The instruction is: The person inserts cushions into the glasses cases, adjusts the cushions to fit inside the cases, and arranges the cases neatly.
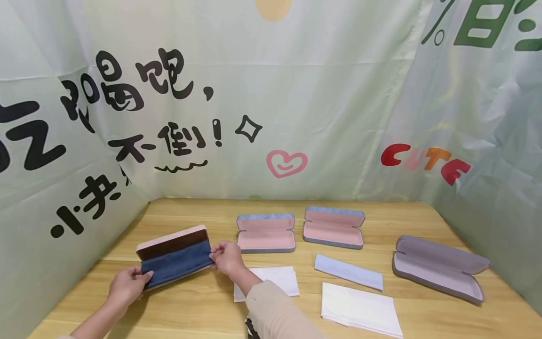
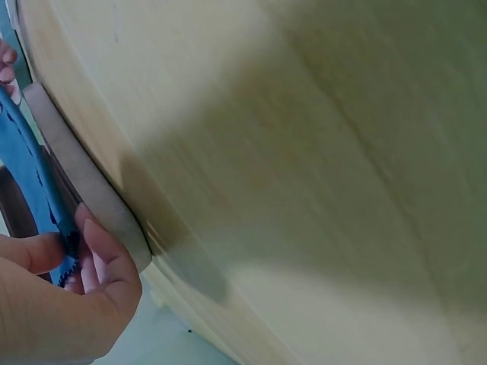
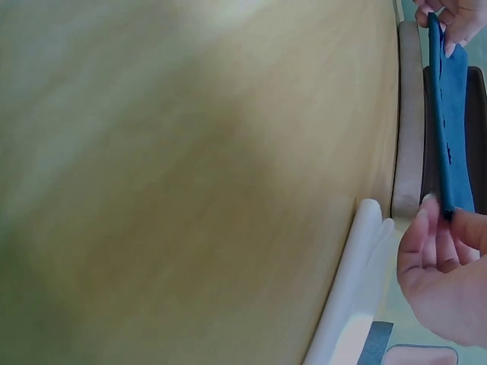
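A dark blue folded cloth [image 1: 175, 264] stretches between my two hands over an open eyeglass case [image 1: 173, 246] with a pale pink outside and a brown lining. My left hand [image 1: 126, 285] pinches the cloth's left end between thumb and fingers. Its right end is pinched by my right hand [image 1: 228, 258]. In the right wrist view the cloth [image 3: 450, 114] runs along the case's pale front wall [image 3: 409, 122], slightly above it. Most of the case's lower half is hidden under the cloth in the head view.
Two open blue cases with pink linings [image 1: 266, 241] [image 1: 333, 233] stand at the back. An open grey case [image 1: 438, 268] lies at the right. A light blue folded cloth [image 1: 349, 272] and white folded cloths [image 1: 360, 308] [image 1: 279, 280] lie on the wooden table [image 1: 199, 310].
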A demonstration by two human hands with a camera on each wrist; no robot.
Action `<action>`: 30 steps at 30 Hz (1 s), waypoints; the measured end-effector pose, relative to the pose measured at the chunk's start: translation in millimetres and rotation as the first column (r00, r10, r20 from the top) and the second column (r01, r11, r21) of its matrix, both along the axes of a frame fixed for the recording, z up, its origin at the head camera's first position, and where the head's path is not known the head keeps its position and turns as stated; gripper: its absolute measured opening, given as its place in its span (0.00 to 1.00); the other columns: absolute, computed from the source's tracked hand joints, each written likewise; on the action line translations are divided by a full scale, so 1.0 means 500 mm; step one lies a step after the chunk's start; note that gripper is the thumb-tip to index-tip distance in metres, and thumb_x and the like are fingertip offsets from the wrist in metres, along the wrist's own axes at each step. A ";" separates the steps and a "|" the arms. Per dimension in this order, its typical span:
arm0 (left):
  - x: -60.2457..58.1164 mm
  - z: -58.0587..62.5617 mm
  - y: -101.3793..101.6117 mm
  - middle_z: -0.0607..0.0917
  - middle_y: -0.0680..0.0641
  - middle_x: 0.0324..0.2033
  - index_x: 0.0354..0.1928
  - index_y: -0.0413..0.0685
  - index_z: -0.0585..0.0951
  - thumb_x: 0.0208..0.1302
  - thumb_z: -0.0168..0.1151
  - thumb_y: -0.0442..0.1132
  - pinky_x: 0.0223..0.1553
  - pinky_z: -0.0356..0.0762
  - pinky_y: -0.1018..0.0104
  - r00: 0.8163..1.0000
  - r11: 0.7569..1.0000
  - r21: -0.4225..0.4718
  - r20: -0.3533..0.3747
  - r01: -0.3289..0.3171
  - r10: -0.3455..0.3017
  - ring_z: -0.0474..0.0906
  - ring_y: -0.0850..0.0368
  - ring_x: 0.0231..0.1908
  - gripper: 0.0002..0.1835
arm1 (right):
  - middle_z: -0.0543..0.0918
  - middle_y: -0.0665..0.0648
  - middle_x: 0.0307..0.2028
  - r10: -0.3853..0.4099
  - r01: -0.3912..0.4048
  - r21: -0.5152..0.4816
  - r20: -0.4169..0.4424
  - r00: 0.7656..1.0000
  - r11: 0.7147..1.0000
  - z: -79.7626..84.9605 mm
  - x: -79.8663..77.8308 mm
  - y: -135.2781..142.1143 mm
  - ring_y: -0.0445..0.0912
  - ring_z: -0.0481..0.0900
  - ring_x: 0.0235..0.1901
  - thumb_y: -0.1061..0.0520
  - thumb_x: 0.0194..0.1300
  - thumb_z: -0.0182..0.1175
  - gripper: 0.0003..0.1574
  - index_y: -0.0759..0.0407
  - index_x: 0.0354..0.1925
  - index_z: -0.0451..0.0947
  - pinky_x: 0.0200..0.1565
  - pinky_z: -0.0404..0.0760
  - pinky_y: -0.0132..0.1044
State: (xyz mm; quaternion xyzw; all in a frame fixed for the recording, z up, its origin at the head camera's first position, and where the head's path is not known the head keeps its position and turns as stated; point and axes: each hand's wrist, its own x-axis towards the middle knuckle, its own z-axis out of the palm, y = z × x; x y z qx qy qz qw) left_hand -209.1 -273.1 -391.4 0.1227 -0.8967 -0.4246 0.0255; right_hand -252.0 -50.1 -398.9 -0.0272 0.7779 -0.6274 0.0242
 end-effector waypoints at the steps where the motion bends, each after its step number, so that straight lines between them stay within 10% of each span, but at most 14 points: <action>1: 0.000 0.001 -0.001 0.76 0.45 0.26 0.45 0.22 0.70 0.62 0.54 0.36 0.22 0.73 0.68 1.000 1.000 -0.013 -0.001 0.001 -0.001 0.72 0.59 0.18 0.19 | 0.74 0.50 0.16 -0.007 0.007 0.000 -0.002 1.000 1.000 0.001 -0.001 -0.001 0.42 0.74 0.13 0.70 0.58 0.59 0.06 0.65 0.25 0.76 0.14 0.67 0.25; 30: -0.012 -0.011 -0.010 0.75 0.44 0.25 0.41 0.25 0.72 0.60 0.58 0.39 0.24 0.68 0.68 0.999 0.994 -0.097 -0.016 -0.042 0.040 0.70 0.58 0.23 0.19 | 0.73 0.49 0.14 -0.103 0.102 -0.035 -0.031 0.994 0.994 -0.023 -0.021 -0.024 0.39 0.69 0.11 0.71 0.54 0.62 0.04 0.67 0.25 0.81 0.14 0.69 0.24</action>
